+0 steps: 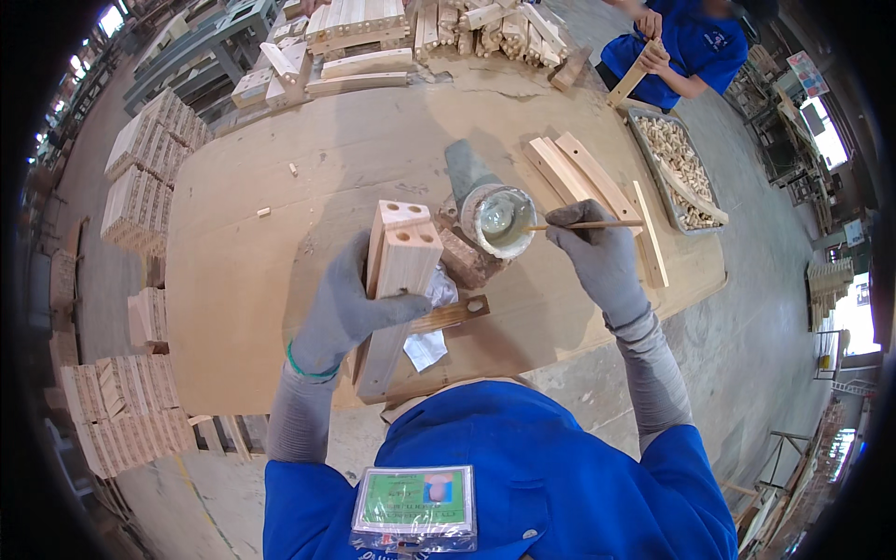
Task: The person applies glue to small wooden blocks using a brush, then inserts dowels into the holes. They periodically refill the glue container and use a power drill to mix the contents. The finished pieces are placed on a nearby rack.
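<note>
My left hand (341,308), in a grey glove, is wrapped round a pair of pale wooden bars (407,266) standing on end and tilted. Round holes show in their upper ends. My gloved right hand (597,261) pinches a thin wooden stick (590,225), whose left tip is at the rim of a round pot (480,233). Whitish, wet-looking stuff coats the pot's inside. Against the pot rests a rough brown block (464,260). A wooden strip with a hole (455,315) and crumpled white paper (427,348) lie beside the bars.
Several loose wooden slats (597,177) lie right of the pot, near a grey tray (640,140) of short dowels. A co-worker in blue (695,47) holds a wooden bar at the far right. Wood pieces (359,61) crowd the table's far edge; stacks (140,411) stand at left.
</note>
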Tool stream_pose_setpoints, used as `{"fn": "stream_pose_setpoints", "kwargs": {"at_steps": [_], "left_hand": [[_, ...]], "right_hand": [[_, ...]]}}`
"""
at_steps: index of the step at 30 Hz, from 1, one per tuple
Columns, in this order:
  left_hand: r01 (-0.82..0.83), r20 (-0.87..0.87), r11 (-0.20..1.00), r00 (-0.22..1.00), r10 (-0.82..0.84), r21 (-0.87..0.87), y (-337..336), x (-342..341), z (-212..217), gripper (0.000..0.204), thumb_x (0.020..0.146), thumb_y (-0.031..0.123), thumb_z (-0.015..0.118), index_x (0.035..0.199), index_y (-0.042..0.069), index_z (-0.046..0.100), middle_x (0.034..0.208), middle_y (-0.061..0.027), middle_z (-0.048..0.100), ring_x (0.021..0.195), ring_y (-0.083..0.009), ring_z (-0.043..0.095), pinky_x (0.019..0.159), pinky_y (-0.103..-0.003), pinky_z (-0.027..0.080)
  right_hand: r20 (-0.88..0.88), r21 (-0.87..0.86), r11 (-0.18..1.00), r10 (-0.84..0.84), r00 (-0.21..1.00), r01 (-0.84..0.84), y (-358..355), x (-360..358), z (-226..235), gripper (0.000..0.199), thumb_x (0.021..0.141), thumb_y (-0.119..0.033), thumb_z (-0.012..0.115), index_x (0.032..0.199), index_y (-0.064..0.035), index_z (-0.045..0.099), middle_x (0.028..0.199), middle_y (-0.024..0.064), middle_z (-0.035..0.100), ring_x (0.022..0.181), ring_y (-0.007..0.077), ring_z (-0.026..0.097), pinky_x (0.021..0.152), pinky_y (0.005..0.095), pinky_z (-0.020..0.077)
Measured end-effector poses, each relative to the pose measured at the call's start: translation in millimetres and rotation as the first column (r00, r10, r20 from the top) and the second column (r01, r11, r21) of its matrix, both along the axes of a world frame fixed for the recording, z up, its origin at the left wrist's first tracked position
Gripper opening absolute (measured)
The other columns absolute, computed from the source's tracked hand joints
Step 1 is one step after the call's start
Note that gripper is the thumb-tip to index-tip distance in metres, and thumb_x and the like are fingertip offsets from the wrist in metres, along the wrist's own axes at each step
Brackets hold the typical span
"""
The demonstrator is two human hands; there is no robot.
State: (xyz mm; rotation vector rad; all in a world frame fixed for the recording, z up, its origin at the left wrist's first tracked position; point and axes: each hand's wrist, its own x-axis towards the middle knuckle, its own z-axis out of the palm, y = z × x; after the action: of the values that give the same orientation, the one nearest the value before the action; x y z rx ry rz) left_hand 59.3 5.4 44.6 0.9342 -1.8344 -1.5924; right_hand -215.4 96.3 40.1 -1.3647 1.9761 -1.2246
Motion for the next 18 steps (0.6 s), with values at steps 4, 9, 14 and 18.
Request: {"fn": "stream_pose_setpoints", "kwargs": {"at_steps": [4, 9, 14, 18], "left_hand": [[-0.046, -0.073, 0.997, 0.996, 0.05, 0.055, 13.6, 7.4, -1.0, 0.073, 0.058, 0.022, 0.081, 0.117, -0.003, 0.047, 0.102, -0.0111, 0.059, 0.092, -0.0166, 0.058, 0.082, -0.031, 0.046], [-0.066, 0.003, 0.997, 0.998, 0.066, 0.046, 30.3, 14.4, -3.4, 0.076, 0.058, 0.027, 0.083, 0.119, -0.001, 0.047, 0.105, -0.0121, 0.059, 0.092, -0.0175, 0.059, 0.082, -0.032, 0.047], [-0.051, 0.106, 0.99, 0.992, 0.065, -0.133, 49.8, 15.9, -13.9, 0.077, 0.059, 0.03, 0.082, 0.121, 0.002, 0.047, 0.104, -0.0121, 0.061, 0.093, -0.0203, 0.061, 0.081, -0.032, 0.049], [0.018, 0.166, 0.97, 0.986, 0.023, -0.243, 55.8, 14.1, -9.4, 0.079, 0.058, 0.03, 0.083, 0.122, 0.003, 0.046, 0.105, -0.0116, 0.062, 0.093, -0.0205, 0.062, 0.081, -0.032, 0.049]], "right_hand": [[0.128, 0.023, 0.996, -0.083, 0.988, 0.081, 1.5, -5.4, 1.2, 0.014, 0.076, -0.009, 0.067, 0.085, 0.0005, 0.062, 0.07, 0.0057, 0.064, 0.064, 0.0111, 0.059, 0.06, 0.0244, 0.0476], [0.441, -0.052, 0.993, -0.071, 0.895, 0.105, 9.3, -3.0, 21.1, 0.015, 0.078, -0.008, 0.066, 0.085, 0.0027, 0.058, 0.072, 0.0085, 0.062, 0.066, 0.0119, 0.061, 0.059, 0.0228, 0.0506], [0.633, -0.215, 0.975, 0.179, 0.753, -0.052, 24.8, 35.4, 89.4, 0.015, 0.079, -0.005, 0.065, 0.086, 0.0044, 0.056, 0.074, 0.0116, 0.062, 0.066, 0.0143, 0.063, 0.057, 0.0239, 0.0541], [0.596, -0.183, 0.961, 0.274, 0.755, -0.205, 33.1, 52.8, 113.4, 0.015, 0.079, -0.005, 0.066, 0.085, 0.0043, 0.056, 0.075, 0.0112, 0.063, 0.064, 0.0149, 0.064, 0.056, 0.0241, 0.054]]}}
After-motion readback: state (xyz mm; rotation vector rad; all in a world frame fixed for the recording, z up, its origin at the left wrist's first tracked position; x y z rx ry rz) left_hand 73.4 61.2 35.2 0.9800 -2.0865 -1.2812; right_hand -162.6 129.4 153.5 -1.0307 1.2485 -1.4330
